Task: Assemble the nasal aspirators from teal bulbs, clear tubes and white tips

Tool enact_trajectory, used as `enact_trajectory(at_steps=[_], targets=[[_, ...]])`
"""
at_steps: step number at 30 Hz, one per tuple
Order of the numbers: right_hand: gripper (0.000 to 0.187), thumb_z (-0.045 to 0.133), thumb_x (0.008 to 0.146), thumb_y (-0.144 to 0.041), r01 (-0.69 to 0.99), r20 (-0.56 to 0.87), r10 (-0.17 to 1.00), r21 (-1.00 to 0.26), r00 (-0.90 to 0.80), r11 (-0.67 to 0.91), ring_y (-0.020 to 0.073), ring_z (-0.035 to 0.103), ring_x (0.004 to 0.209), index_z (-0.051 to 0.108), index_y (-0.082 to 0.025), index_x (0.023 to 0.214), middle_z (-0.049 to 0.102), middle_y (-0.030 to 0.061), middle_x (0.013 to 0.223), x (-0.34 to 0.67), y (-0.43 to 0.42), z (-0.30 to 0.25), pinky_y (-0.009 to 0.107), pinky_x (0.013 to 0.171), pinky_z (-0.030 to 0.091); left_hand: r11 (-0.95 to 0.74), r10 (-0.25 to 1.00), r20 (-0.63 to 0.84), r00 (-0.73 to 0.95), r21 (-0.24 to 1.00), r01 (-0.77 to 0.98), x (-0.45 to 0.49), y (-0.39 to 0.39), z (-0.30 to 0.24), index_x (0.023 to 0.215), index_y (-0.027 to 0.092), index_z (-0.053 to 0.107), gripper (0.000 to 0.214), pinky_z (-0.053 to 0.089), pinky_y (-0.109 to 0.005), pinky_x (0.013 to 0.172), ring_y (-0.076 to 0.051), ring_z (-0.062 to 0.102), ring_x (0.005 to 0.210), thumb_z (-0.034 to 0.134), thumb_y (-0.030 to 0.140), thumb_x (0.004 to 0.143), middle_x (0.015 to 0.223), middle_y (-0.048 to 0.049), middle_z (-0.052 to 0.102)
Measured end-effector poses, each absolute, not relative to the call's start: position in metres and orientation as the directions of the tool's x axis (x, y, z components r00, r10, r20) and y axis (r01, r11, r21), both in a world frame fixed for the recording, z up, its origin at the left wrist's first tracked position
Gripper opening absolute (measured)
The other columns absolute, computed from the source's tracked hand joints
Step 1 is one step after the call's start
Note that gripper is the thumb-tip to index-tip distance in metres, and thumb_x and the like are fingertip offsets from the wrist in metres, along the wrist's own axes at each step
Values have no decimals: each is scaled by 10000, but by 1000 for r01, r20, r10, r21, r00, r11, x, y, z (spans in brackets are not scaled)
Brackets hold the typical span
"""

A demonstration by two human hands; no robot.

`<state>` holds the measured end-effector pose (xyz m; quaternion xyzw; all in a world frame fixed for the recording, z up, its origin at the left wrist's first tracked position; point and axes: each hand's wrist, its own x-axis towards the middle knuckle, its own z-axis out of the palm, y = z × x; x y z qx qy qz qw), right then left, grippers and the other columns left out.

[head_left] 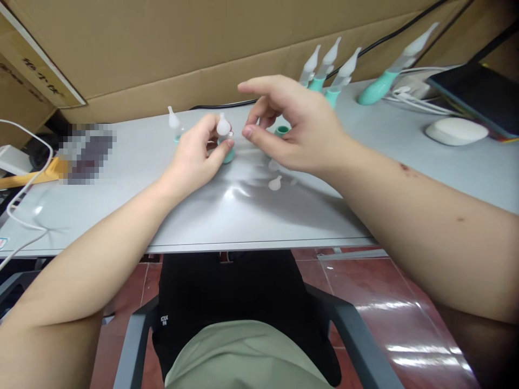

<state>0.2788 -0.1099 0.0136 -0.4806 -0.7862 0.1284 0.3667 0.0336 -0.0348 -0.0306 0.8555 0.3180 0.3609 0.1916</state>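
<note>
My left hand (198,154) is closed around a small teal piece with a translucent white tip (223,127) on top, held upright just above the grey table (133,178). My right hand (294,127) hovers beside it with fingers apart and the forefinger stretched out, holding nothing that I can see. A teal ring-shaped piece (281,130) stands just behind the right hand's thumb. Loose white tips (275,183) lie on the table below the right hand. Another small tipped piece (174,121) stands to the left of my left hand.
Three tall teal-and-white tipped devices (324,70) stand at the back, a fourth (385,75) leans to their right. A white mouse (456,131) and a dark tablet (478,92) lie at the far right. Cardboard boxes (162,48) wall the back; white cables (24,189) trail at left.
</note>
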Motion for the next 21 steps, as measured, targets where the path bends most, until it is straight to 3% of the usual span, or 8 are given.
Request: enact_trajectory(at_steps=[3,6,10,12,14,18,21], targets=[[504,787,1214,-536,689,481,851,-544,-211,479,389,807,1259,762,-356,1684,920,126,1422,285,-107,16,513,1254,618,-694,720,509,472,535,482,35,-19,-34,1345,274,700,125,737,-368,968,-238,846,1167,594,289,1281,1392,-136,847],[446,816,1187,-514,725,468,863,-526,-189,444,382,802,1263,799,-361,1605,936,110,1437,289,-105,18,509,1253,619,-680,731,514,450,483,552,38,-7,-39,1576,230,692,331,735,-394,1026,-256,849,1164,590,233,1261,1375,-165,858],[320,771,1174,-331,738,469,862,-509,-194,443,323,803,1256,815,-269,1484,921,136,1451,288,-107,27,458,1249,610,-684,727,479,492,445,578,38,-4,-47,1986,175,369,863,723,-468,1179,-309,880,1283,630,143,1163,1486,-217,871],[256,736,1175,-250,758,464,865,-491,-190,430,293,794,1274,815,-246,1419,918,141,1463,289,-110,34,435,1241,605,-691,721,472,507,445,569,36,-6,-50,2065,219,209,1010,721,-495,1232,-316,887,1343,616,136,1145,1583,-225,853],[257,713,1153,-183,779,476,863,-471,-171,414,284,790,1230,830,-243,1374,922,128,1374,291,-113,43,439,1198,611,-711,702,486,520,441,548,34,-10,-50,2089,290,146,1060,710,-528,1302,-323,862,1478,611,148,1147,1737,-236,793],[148,784,1073,-213,783,455,873,-473,-175,404,302,761,1047,837,-257,1204,875,107,1141,300,-116,64,484,1031,598,-758,638,571,516,350,551,31,-28,-35,2098,382,162,1119,572,-685,1509,-401,519,1930,742,240,1152,2075,-227,493],[58,798,1027,-216,809,385,896,-440,-222,390,264,704,949,791,-273,1018,816,72,1014,307,-117,73,480,968,562,-770,589,628,509,244,589,29,-49,-19,2082,366,253,1077,427,-789,1587,-466,261,2051,814,361,1163,2128,-234,388]])
